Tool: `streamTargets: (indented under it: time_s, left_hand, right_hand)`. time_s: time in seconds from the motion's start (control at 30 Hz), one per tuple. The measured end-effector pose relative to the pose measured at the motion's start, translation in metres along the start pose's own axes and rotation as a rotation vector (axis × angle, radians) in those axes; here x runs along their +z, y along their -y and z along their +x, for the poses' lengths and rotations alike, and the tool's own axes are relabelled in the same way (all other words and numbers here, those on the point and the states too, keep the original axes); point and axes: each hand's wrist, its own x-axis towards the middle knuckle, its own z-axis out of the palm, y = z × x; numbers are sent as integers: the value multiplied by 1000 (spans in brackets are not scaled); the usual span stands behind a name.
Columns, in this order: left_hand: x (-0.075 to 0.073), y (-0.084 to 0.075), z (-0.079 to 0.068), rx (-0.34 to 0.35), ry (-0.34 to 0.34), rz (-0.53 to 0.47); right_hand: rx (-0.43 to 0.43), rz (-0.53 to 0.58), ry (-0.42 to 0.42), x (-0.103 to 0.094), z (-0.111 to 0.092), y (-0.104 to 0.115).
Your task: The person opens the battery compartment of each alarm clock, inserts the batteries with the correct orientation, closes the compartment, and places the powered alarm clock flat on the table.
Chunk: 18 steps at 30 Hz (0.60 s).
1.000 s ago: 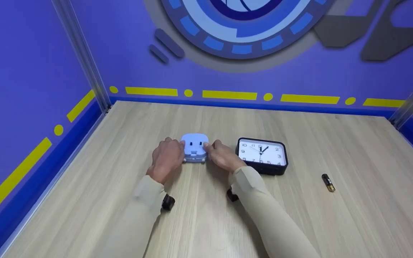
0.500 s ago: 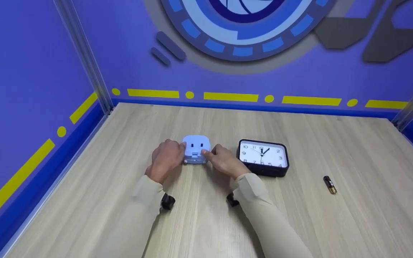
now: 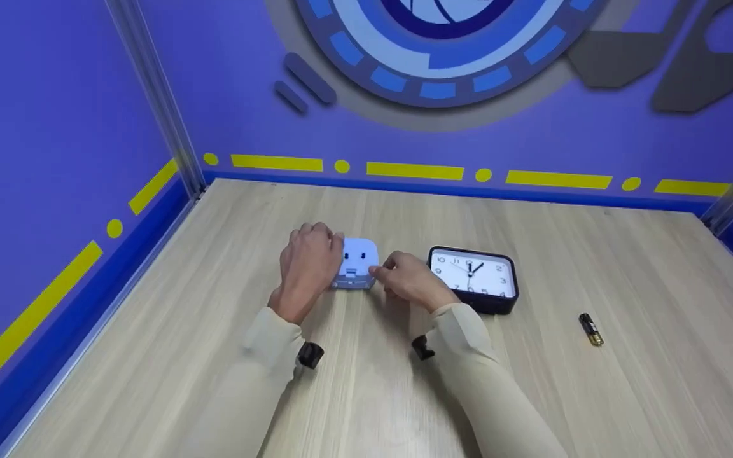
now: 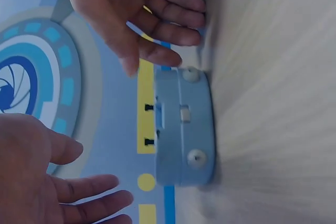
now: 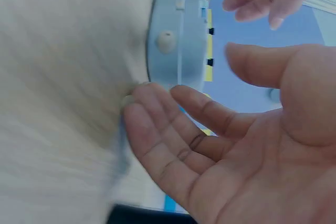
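On the wooden table lies a small light blue rounded case [image 3: 359,257] with two black pegs like eyes on top and a latch at its front. My left hand [image 3: 310,264] is raised at its left, covering part of that side in the head view. In the left wrist view, the left thumb and fingers [image 4: 92,184] are spread apart and clear of the case. To the right is my right hand [image 3: 412,281], its fingers relaxed and the thumb away from the case. The right wrist view puts its fingertips right by the case's side [image 5: 178,40].
A black-framed alarm clock [image 3: 476,275] lies face up just beyond the right hand. Farther right lies a single black and gold battery [image 3: 591,329]. Blue printed panels [image 3: 404,137] close off the table's back and sides.
Both hands have let go of the case's sides. The left hand has lifted up and away, while the right has drawn slightly to the right. The head view has shifted a little.
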Motion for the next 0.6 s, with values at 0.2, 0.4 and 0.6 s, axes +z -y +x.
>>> streamTargets:
  time_s: [0.2,0.4,0.6]
  left_hand:
    - [1,-17,-3,25,-14,-7]
    - [6,-27,-10,55,-25,-37]
    - [13,-33,-16,130,-23,-124]
  right_hand:
    - [15,-36,-31,-17,-8,6]
    - [-2,-42,-97,-39,-13,5]
    - [-7,-69,-168,-59,-18,-2]
